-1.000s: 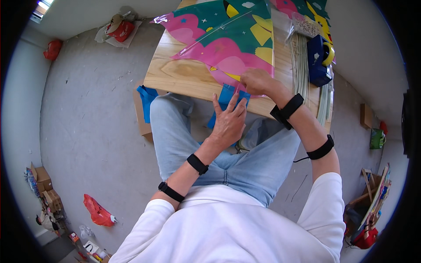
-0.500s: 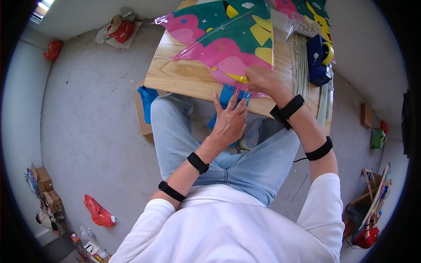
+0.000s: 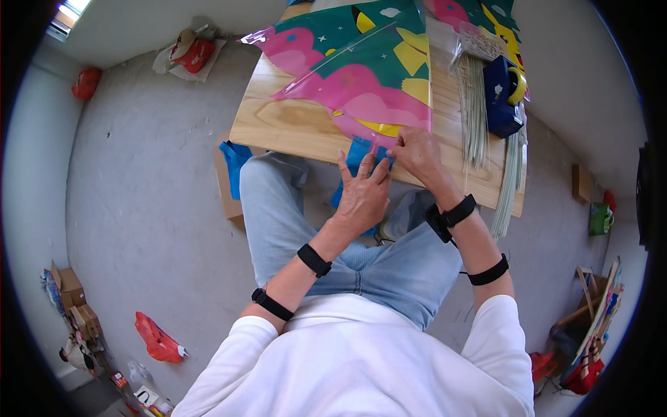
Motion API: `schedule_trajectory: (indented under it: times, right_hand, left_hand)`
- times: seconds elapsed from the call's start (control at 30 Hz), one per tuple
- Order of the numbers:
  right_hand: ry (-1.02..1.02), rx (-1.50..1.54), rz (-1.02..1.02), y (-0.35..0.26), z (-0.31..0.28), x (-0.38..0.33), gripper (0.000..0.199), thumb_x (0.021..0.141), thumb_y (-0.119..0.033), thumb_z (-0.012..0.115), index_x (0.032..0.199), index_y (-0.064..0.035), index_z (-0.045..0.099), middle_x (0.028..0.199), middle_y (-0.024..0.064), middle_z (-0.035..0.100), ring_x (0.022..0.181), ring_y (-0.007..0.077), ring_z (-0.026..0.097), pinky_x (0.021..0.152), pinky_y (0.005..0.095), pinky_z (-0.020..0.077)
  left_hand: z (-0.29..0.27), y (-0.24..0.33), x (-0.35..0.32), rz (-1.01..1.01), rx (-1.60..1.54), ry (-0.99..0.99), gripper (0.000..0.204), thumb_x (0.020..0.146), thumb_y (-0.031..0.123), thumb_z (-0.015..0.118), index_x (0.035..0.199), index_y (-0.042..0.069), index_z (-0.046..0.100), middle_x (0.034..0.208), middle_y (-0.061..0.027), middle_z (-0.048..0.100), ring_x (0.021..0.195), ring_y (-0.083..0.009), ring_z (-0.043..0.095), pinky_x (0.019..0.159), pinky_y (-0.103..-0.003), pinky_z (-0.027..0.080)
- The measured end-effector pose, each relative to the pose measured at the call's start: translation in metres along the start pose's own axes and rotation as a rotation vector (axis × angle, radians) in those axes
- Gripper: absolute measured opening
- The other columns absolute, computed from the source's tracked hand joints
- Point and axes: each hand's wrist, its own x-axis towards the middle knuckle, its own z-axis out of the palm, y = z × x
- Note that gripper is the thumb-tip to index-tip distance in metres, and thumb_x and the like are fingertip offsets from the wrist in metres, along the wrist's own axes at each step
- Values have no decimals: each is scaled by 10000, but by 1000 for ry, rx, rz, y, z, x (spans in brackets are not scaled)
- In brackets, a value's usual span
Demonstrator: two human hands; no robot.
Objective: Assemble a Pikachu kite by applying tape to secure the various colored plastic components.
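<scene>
A kite (image 3: 361, 90) of pink, green and yellow printed film lies on the wooden table, with a thin rod running across it. Its near tip meets a blue strip (image 3: 358, 149) at the table's front edge, and part of this strip hangs below the edge. My left hand (image 3: 363, 196) rests on the strip with its fingers spread, pressing it down beside the kite's tip. My right hand (image 3: 420, 156) is closed in a pinch at the strip's right edge. Whatever lies between its thumb and forefinger is hidden or too small to make out.
On the wooden table (image 3: 267, 121), a bundle of thin pale rods (image 3: 474, 111) lies to the right, beside a blue tape dispenser (image 3: 501, 104) with yellow tape. A clear bag of small parts (image 3: 482, 46) sits behind. A cardboard box (image 3: 224, 184) stands under the table's left side.
My right hand has come down and nearer to me, from over the kite to the blue strip's right edge. My left hand stays in place.
</scene>
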Motion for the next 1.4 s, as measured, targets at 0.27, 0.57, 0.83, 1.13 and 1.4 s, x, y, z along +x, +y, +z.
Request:
schedule_trajectory:
  times: [0.27, 0.57, 0.83, 1.13, 1.4]
  right_hand:
    - [109, -72, 161, 6, 16, 8, 236, 706, -258, 756, 803, -55, 685, 827, 166, 681, 805, 377, 657, 700, 459, 523]
    - [236, -95, 69, -9, 10, 6, 200, 733, -165, 701, 883, -46, 644, 905, 177, 659, 813, 390, 651, 684, 491, 505]
    - [273, -578, -266, -14, 11, 30, 220, 722, -89, 637, 941, -76, 618, 953, 121, 594, 881, 276, 602, 789, 391, 430]
    - [467, -250, -107, 4, 8, 43, 107, 779, -68, 573, 868, -38, 624, 863, 121, 630, 819, 294, 631, 705, 411, 482]
    - [396, 748, 259, 5, -9, 40, 68, 762, 9, 601, 825, 26, 619, 665, 104, 610, 605, 182, 562, 584, 344, 469]
  left_hand:
    - [1, 1, -1, -7, 24, -40, 554, 669, 196, 751, 1171, 17, 598, 1315, -48, 465, 1294, -300, 385, 1049, -738, 102]
    - [7, 1, -1, -6, 13, 5, 477, 693, 173, 693, 1132, 5, 612, 1321, -88, 472, 1288, -329, 395, 1028, -765, 100]
    - [3, -2, -1, -41, 20, -16, 525, 673, 152, 707, 1161, -3, 593, 1284, -95, 473, 1279, -318, 392, 1034, -754, 124]
    - [-12, -7, -14, -91, -132, 69, 633, 660, 145, 765, 1238, 41, 529, 1330, -91, 463, 1297, -279, 394, 1064, -696, 176]
    - [-31, -34, -6, -306, -514, 378, 505, 696, 136, 771, 1149, 8, 587, 1205, -156, 573, 1118, -311, 563, 960, -437, 439]
